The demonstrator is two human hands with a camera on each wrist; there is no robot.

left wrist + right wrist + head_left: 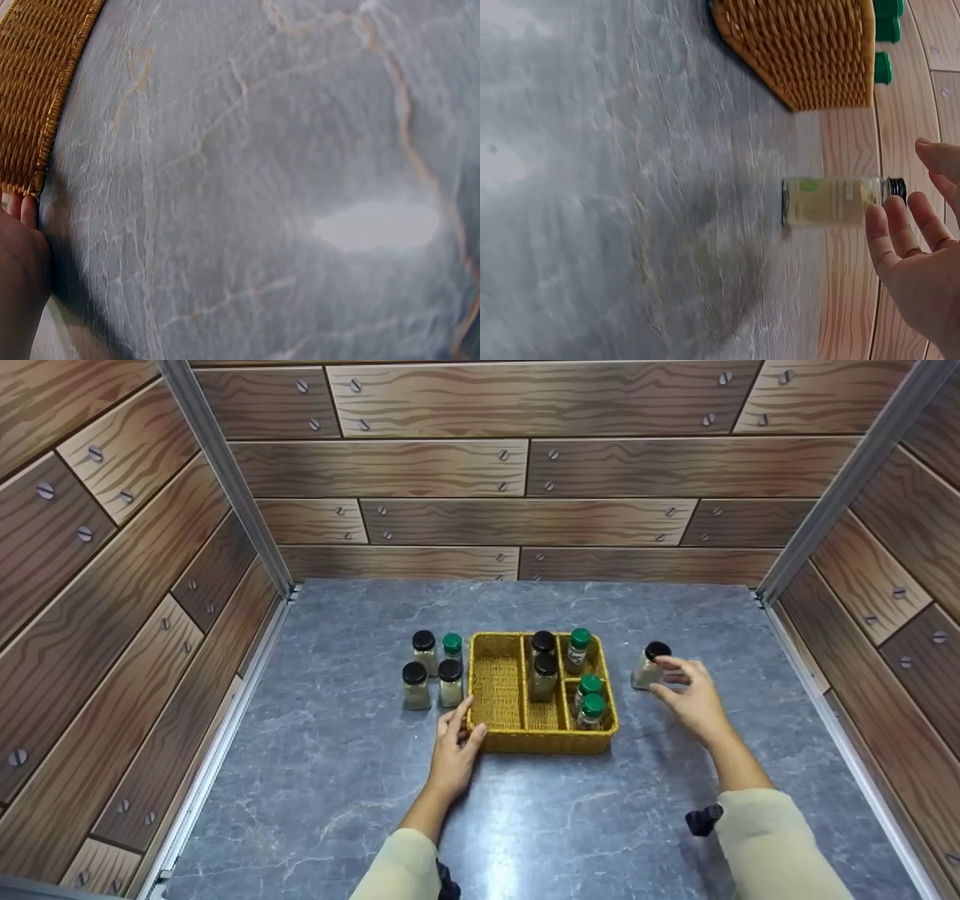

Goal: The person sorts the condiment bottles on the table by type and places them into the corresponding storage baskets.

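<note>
A tan wicker basket (547, 742) with dividers sits mid-table. My left hand (452, 757) holds its near left corner, thumb at the front and fingers along the left side. In the left wrist view, fingertips (28, 211) meet the basket's lower corner. Right of the basket a glass spice jar (645, 671) with a black cap stands upright. Around its upper part my right hand (690, 697) spreads, thumb apart from the fingers. The right wrist view shows the same jar (829, 201) standing on the table, its pale contents visible, with relaxed fingers (907, 236) beside the cap.
Two black-capped jars (544, 679) share the basket's middle compartment. A green-capped jar (577, 651) stands in the back right section, two more green-capped jars (591, 712) in the front right. Left of the basket stand three black-capped jars (416, 686) and a green-capped one (452, 645).
</note>
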